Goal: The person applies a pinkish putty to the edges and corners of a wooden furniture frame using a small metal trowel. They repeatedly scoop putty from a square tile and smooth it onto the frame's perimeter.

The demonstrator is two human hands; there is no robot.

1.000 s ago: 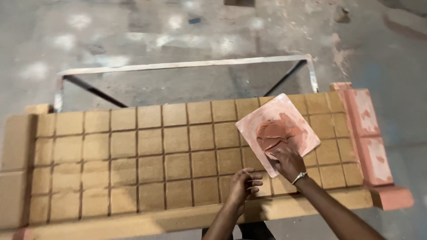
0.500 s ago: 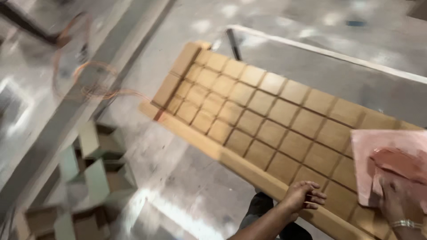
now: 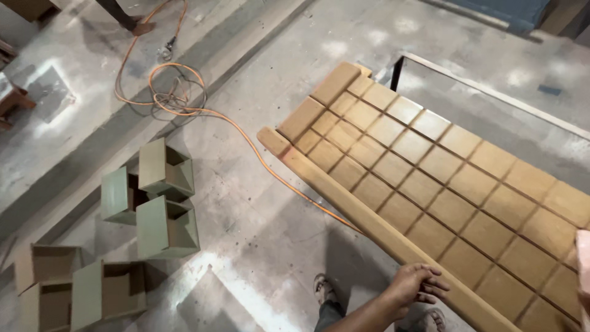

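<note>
The left hand (image 3: 413, 284) rests on the near rail of the wooden grid panel (image 3: 442, 184), fingers spread flat along the edge, closed on nothing; it steadies rather than clamps. To its right, at the frame's edge, only a sliver of a pink sheet (image 3: 584, 258) shows on the panel, and the right hand is out of view, so I cannot tell its grip. I would keep that left palm pressing down so the panel does not slide on its metal frame (image 3: 491, 92). Below the hand, a sandalled foot (image 3: 322, 289) stands on the concrete floor (image 3: 258, 233). Farther left lie green boxes (image 3: 160, 197), and beyond them an orange cable (image 3: 184, 98).
</note>
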